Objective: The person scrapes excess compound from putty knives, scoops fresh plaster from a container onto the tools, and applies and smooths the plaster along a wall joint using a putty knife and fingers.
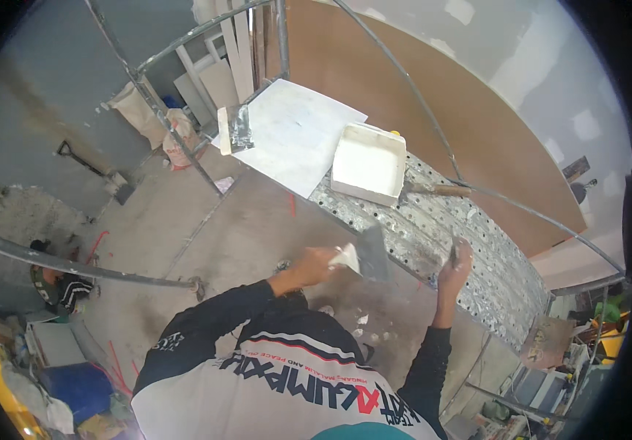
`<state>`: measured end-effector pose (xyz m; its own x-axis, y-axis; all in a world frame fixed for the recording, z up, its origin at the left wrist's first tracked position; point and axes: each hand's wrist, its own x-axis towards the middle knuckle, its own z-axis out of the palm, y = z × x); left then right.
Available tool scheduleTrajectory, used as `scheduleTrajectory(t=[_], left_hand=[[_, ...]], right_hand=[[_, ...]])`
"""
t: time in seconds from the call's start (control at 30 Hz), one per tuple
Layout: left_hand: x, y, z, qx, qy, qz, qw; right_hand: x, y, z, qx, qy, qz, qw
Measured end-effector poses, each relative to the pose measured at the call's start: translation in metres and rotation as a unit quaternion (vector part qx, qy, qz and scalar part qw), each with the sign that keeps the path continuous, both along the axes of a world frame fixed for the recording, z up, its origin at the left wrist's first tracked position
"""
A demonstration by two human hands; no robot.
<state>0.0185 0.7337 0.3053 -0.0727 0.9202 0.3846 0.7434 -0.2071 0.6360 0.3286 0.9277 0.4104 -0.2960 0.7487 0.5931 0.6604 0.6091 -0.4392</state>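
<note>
My left hand [314, 267] is closed on a broad putty knife [372, 255]. Its grey blade points right, and a white part shows beside my fingers. My right hand [457, 268] is raised near the edge of the perforated metal plank [477, 257]. Its fingers are bent around something small and greyish that I cannot make out. Ahead, a square white tub [369, 163] with white material inside stands on the plank, partly beside a white sheet [298, 132]. Another wide-bladed tool [237, 130] lies at that sheet's left edge. A brownish stick-like piece [437, 189] touches the tub's right side.
Scaffold tubes [411, 81] cross around the plank. Far below on the concrete floor [155, 213] are sacks [178, 138], a shovel [85, 163] and a crouching person [52, 282]. A large brown panel [433, 103] leans along the wall. Clutter [543, 389] lies at lower right.
</note>
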Motion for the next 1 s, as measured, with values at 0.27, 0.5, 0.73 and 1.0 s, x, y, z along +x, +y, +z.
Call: scheduleTrajectory(t=[0.27,0.5,0.73,1.0], left_hand=[[-0.165,-0.002,0.036,-0.059,0.03,0.266,0.962],[-0.237,0.071,0.044,-0.063,0.007,0.204,0.977],[-0.34,0.129,0.031,0.028,0.08,0.149,0.985],[-0.483,0.125,-0.041,-0.256,0.101,0.322,0.906]], right_hand=[[0.003,-0.081,-0.056,-0.228,0.328,-0.187,0.898],[-0.034,-0.119,-0.062,-0.252,0.251,-0.375,0.856],[-0.123,-0.121,-0.021,-0.212,0.334,-0.278,0.875],[-0.174,-0.171,0.003,-0.119,0.2,-0.349,0.908]])
